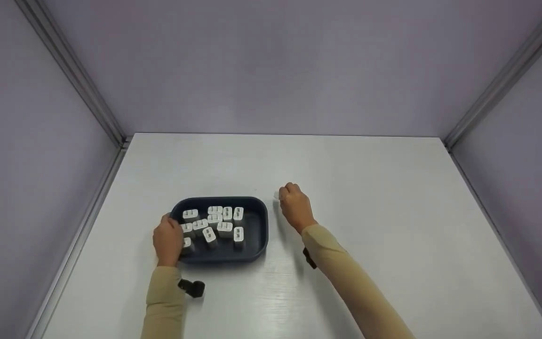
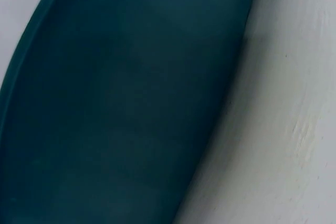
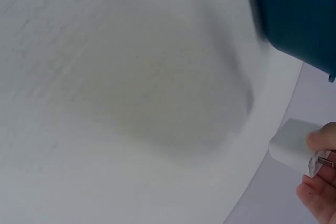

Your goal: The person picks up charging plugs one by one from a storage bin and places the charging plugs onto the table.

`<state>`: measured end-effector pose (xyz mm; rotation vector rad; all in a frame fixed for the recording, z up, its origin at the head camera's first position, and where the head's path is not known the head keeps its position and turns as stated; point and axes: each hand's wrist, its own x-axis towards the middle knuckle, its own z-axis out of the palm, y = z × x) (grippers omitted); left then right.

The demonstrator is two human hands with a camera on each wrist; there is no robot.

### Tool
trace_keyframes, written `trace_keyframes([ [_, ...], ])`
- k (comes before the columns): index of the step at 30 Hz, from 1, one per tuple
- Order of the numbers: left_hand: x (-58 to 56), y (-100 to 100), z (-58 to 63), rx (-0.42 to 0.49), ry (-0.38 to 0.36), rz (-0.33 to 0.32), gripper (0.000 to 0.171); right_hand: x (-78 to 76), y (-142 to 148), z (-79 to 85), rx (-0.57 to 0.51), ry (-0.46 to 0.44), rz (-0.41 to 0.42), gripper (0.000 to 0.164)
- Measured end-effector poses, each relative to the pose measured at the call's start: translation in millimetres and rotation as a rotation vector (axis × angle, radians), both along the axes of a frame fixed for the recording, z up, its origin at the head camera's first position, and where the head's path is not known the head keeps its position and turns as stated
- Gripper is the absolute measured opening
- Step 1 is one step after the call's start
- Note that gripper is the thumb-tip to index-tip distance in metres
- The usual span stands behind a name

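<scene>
A dark blue tray (image 1: 255,221) with rounded corners sits on the white table, left of centre in the head view. Several white charger plugs (image 1: 225,227) stand inside it, most with their pronged ends up. At the tray's left rim, my left hand (image 1: 167,240) grips the edge. My right hand (image 1: 295,207) is past the tray's right side, pinching one white charger plug (image 3: 294,142) between thumb and fingers. In the right wrist view a metal prong shows at that plug's end. Only the tray's outer wall (image 2: 121,98) fills the left wrist view; the hand is out of that picture.
The white table (image 1: 384,212) extends to the right and behind the tray. Purple-grey panels (image 1: 271,66) with metal corner posts enclose it at the back and sides. Each forearm carries a small black wrist camera (image 1: 192,287).
</scene>
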<state>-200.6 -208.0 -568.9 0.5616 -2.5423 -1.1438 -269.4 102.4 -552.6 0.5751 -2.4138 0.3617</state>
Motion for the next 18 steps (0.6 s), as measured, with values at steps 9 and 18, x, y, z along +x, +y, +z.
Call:
trace_keyframes([
  [9, 2.3, 0, -1.2, -0.008, 0.005, 0.008, 0.044, 0.0, 2, -10.0, 0.073, 0.0, -0.041, 0.012],
  [18, 2.2, 4, 0.4, -0.024, -0.019, -0.002, 0.044, 4.2, -1, -17.9, 0.137, -0.008, -0.065, 0.011],
])
